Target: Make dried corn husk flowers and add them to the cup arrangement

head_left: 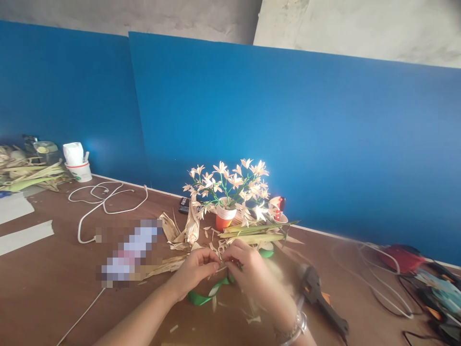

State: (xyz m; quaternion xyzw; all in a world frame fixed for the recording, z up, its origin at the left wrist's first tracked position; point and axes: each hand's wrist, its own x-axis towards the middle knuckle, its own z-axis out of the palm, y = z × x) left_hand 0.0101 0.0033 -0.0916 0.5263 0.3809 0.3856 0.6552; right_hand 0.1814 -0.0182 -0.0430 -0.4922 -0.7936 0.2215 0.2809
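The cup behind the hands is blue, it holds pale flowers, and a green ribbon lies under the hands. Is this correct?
Not quite: the head view shows the cup is orange and white, not blue. It does hold pale flowers, and the green ribbon does lie under the left hand and right hand.

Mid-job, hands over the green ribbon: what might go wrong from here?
The glue gun lies close by the right hand; the wrist may brush it. The green ribbon loops loosely under the left hand and may snag. The flower cup stands behind; a forward reach may tip it.
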